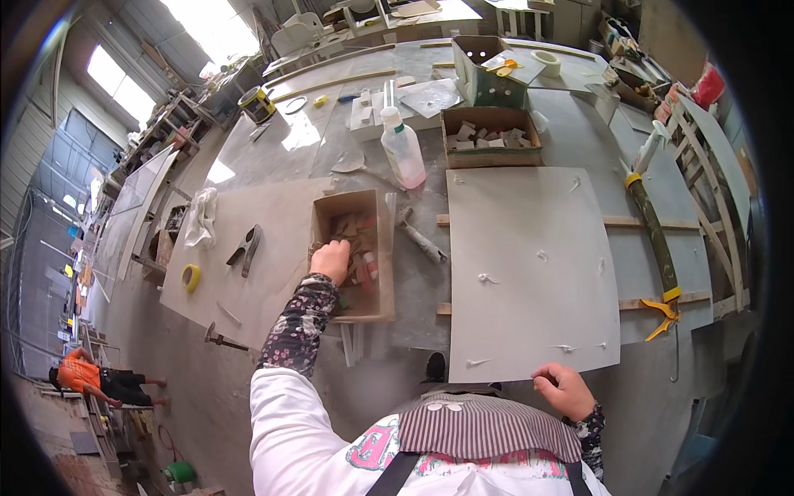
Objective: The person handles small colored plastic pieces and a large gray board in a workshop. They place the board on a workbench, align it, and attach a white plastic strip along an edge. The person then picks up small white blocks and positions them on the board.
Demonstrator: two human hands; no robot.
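My left hand [331, 261] reaches over the left wall of an open cardboard box [381, 289]. Its fingers are curled together above small flat chips [361, 240] in tan and reddish colours; whatever they hold is hidden. My right hand [565, 390] is closed, fingers bent in, beside the near right edge of a large pale panel [529, 248]; nothing shows in it. Several white adhesive dabs [489, 279] dot that panel. Left of the box lie a black spring clamp [245, 250] and a yellow tape roll [191, 277].
A spray bottle [403, 149] with pink liquid stands beyond the box. Another carton [493, 158] of small blocks sits behind the panel. At right lies a caulking gun [652, 240] with yellow parts. A person in orange [79, 374] is far left.
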